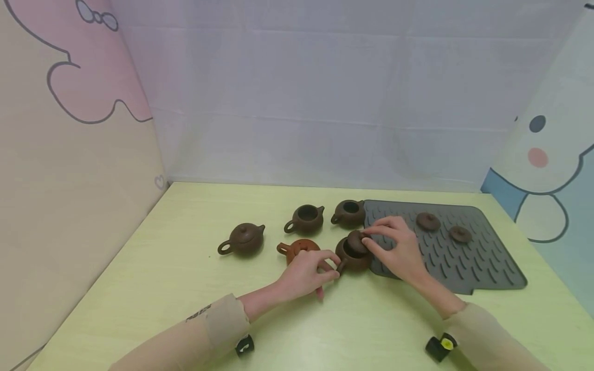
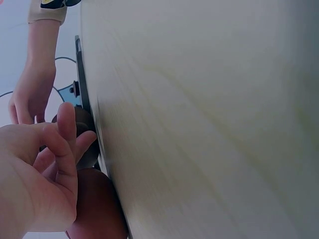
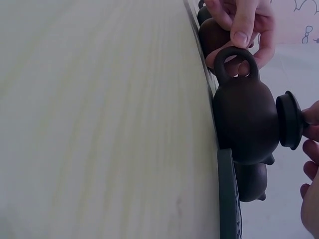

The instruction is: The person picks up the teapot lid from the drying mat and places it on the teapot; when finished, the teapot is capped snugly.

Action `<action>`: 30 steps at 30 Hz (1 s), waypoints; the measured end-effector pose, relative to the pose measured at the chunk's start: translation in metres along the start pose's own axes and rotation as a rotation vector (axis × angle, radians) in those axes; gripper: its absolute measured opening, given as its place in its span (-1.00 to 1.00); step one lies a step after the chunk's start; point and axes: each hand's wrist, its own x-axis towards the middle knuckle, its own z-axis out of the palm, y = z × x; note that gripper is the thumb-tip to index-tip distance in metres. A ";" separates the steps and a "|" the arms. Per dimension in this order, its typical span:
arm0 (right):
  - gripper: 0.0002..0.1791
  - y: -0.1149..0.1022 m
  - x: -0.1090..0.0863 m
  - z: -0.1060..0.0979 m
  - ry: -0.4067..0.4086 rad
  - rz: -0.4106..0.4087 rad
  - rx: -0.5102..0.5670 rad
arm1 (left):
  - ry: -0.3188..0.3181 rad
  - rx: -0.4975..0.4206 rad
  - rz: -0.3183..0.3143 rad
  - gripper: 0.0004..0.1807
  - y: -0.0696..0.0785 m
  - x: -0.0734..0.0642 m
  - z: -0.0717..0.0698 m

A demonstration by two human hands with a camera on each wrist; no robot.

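Observation:
A dark brown teapot [image 1: 351, 259] stands near the left edge of the grey mat, its mouth uncovered. My left hand [image 1: 308, 273] pinches its loop handle [image 3: 238, 51] between thumb and fingers. In my right hand [image 1: 400, 248] a dark round lid [image 1: 357, 241] is gripped by its knob, tilted over the teapot's mouth. The right wrist view shows this lid [image 3: 290, 120] right at the teapot's opening [image 3: 249, 119]. Just behind my left hand sits a reddish-brown teapot [image 1: 301, 247], partly hidden by that hand.
Two lidless dark teapots, one in the middle [image 1: 308, 220] and one by the mat corner [image 1: 349, 214], stand farther back. A lidded teapot [image 1: 246, 239] is at the left. Two loose lids [image 1: 428, 221] lie on the grey mat [image 1: 492, 263].

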 end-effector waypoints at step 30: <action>-0.77 -0.003 -0.004 0.006 -0.121 0.037 -0.032 | -0.014 -0.025 -0.011 -0.82 0.000 0.000 0.000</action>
